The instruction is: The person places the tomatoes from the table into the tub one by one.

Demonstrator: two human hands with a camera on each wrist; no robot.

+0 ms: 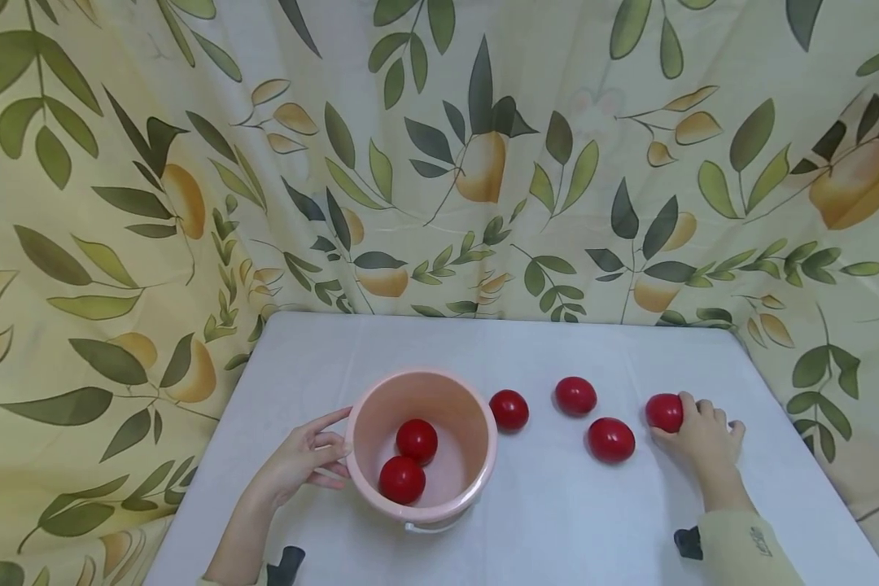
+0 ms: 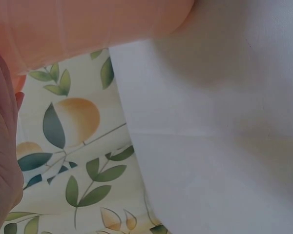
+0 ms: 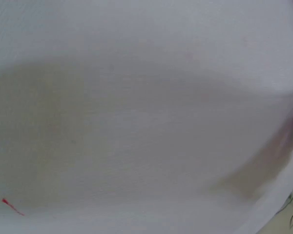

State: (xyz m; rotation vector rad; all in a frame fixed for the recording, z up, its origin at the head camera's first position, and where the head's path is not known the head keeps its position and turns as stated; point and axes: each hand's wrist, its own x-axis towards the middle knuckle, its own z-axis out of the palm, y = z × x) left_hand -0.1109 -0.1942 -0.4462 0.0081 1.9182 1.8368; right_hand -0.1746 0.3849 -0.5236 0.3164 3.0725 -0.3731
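A pink bucket (image 1: 366,399) stands upright on the white table, with two glossy red balls (image 1: 417,441) inside. My left hand (image 1: 303,460) is at its left side, fingers extended against the outer wall and thumb at the rim. The left wrist view shows part of this hand (image 2: 2,146) beside the bucket wall (image 2: 88,24). At the right, my right hand (image 1: 703,435) holds another red ball (image 1: 663,413) between thumb and fingers. That ball is on or very near the tabletop; I cannot tell which.
Between bucket and right hand lie three loose red balls: one close to the bucket (image 1: 509,410), a farther ball (image 1: 575,395) and a nearer ball (image 1: 611,440). A white handle (image 1: 432,527) hangs at the bucket's front. Leaf-and-fruit patterned cloth (image 1: 439,203) surrounds the white table (image 1: 557,521).
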